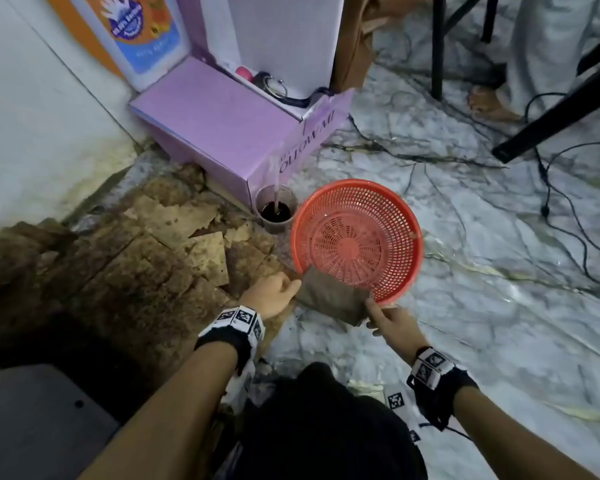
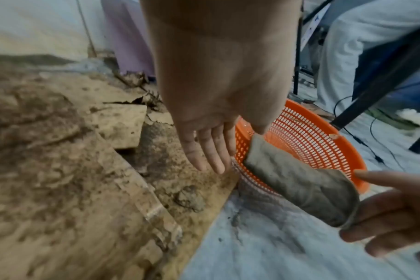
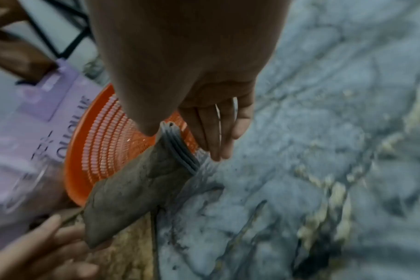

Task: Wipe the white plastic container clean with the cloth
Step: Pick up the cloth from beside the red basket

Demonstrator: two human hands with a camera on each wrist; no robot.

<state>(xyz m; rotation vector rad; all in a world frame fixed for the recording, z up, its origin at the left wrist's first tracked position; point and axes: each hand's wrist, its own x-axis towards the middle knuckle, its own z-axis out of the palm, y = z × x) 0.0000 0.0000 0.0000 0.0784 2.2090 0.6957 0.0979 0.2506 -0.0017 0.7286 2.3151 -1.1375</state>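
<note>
A folded grey-brown cloth (image 1: 333, 299) (image 2: 299, 185) (image 3: 137, 189) hangs over the near rim of a red perforated plastic basket (image 1: 357, 183) (image 2: 311, 136) (image 3: 101, 144) that sits tilted on the marble floor. My right hand (image 1: 388, 318) (image 2: 383, 208) (image 3: 199, 125) pinches the cloth's right end, thumb on one side and fingers on the other. At the cloth's left end is my left hand (image 1: 274, 294) (image 2: 228, 144), fingers straight and thumb tip touching the cloth's corner. No white container shows in any view.
A clear cup (image 1: 276, 211) of dark liquid with a straw stands just behind the basket, against a purple box (image 1: 215, 126). Dirty brown torn sheets (image 1: 136, 254) cover the floor on the left. Cables (image 1: 551, 202), black furniture legs (image 1: 437, 46) and another person's foot (image 1: 489, 102) lie at the right rear.
</note>
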